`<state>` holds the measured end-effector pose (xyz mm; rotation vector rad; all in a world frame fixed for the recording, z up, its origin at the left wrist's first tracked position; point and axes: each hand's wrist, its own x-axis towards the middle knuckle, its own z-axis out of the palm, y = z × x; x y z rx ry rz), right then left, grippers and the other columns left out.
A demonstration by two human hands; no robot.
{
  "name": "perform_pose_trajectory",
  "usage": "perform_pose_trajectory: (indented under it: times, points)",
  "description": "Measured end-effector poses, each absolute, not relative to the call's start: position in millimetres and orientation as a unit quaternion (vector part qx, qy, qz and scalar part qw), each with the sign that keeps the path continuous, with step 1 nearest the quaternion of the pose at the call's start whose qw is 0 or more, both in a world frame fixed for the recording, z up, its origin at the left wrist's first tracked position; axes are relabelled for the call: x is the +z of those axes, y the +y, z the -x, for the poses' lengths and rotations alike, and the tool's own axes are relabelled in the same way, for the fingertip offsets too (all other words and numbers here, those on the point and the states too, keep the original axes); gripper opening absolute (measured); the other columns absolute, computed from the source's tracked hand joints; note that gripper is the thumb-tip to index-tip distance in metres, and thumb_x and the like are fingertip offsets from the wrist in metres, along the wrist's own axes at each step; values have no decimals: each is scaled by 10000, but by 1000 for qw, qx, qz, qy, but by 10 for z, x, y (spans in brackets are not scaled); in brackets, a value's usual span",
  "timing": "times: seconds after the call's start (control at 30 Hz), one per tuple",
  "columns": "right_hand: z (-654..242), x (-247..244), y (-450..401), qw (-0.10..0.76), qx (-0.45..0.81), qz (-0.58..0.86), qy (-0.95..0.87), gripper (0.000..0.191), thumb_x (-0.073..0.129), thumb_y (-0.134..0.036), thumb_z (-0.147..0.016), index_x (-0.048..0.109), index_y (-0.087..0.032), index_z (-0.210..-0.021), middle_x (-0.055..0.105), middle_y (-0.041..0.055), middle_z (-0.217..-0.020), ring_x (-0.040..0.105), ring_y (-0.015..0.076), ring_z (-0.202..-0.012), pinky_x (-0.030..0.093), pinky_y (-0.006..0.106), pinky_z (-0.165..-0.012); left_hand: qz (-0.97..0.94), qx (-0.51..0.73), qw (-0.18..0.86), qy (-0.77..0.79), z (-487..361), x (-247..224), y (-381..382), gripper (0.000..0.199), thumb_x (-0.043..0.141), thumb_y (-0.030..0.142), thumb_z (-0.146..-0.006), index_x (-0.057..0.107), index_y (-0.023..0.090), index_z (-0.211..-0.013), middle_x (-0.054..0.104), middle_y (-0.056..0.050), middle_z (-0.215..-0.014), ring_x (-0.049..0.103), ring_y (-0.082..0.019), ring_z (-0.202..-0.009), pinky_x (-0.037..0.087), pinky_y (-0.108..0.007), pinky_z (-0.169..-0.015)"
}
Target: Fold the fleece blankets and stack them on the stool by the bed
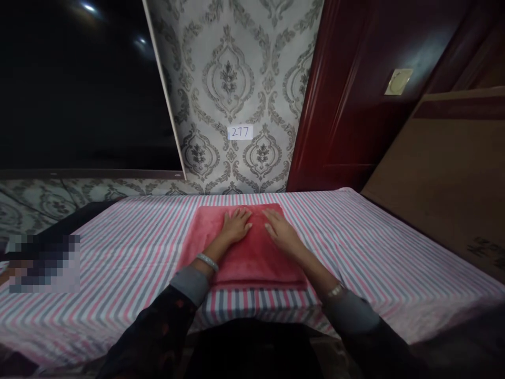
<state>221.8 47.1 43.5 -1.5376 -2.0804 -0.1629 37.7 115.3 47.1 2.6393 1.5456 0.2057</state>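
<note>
A folded red plush cloth (252, 263), perhaps a blanket, lies flat on the striped tablecloth (138, 247) in front of me. My left hand (235, 225) rests on its upper middle part, palm down with the fingers spread. To the right of it, my right hand (282, 231) lies on the cloth near its right side, fingers stretched out and pointing away from me. Neither hand grips anything. Folded layers show along the cloth's near edge, and my hands and forearms hide parts of its surface.
A patterned wall with a paper label (240, 132) reading 277 rises behind the table. A large dark television (79, 89) hangs at the left. At the right stand a dark red door (355, 105) and a big cardboard box (442, 173). A blurred-out patch covers something at the left edge.
</note>
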Motion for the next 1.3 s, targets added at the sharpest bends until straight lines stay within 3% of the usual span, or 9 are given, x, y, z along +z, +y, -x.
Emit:
perform_pose_trajectory:
  times: [0.17,0.33,0.77,1.07,1.2,1.3]
  points:
    - [-1941,366,1075,142,-10,599,-788,496,351,-198,-1001,450,-148,-1484,419,119,-1543,376,225,-1428,330,397,-1151,-862,56,16,504,-310,362,971,574,313,446,-1012,332,200,-1531,253,-123,-1630,211,-301,-1508,147,-648,-1181]
    - [-1904,69,1065,129,-19,599,-790,487,341,-246,-1012,470,-189,-1478,371,92,-1573,307,255,-1461,255,469,-1179,-854,58,-25,516,-327,143,909,565,305,459,-1010,373,221,-1517,346,-116,-1594,285,-348,-1474,170,-703,-1154]
    - [-1935,33,1045,129,-22,607,-784,512,315,-247,-1009,430,-211,-1506,356,70,-1584,291,239,-1468,246,443,-1177,-863,42,7,504,-27,90,230,548,303,457,-1020,355,260,-1529,272,-101,-1626,209,-336,-1504,197,-648,-1170]
    - [-1932,-4,1083,134,-6,607,-784,516,315,-259,-1007,425,-212,-1509,344,66,-1589,279,238,-1474,237,453,-1184,-869,164,0,467,375,-201,-431,544,474,424,-979,416,257,-1493,449,-89,-1536,355,-303,-1449,289,-599,-1167]
    - [-1975,18,1140,125,27,605,-786,524,328,-254,-1005,398,-197,-1521,326,72,-1598,265,248,-1480,232,466,-1188,-858,252,53,444,490,-28,-434,407,390,369,-1010,611,229,-1323,650,-88,-1334,573,-242,-1271,457,-479,-1082]
    - [-1976,144,1207,118,46,593,-795,535,392,-243,-985,402,-174,-1515,351,105,-1583,303,254,-1463,268,456,-1175,-841,307,48,442,573,213,-209,408,347,331,-1014,650,224,-1266,692,-83,-1263,619,-227,-1207,484,-440,-1063]
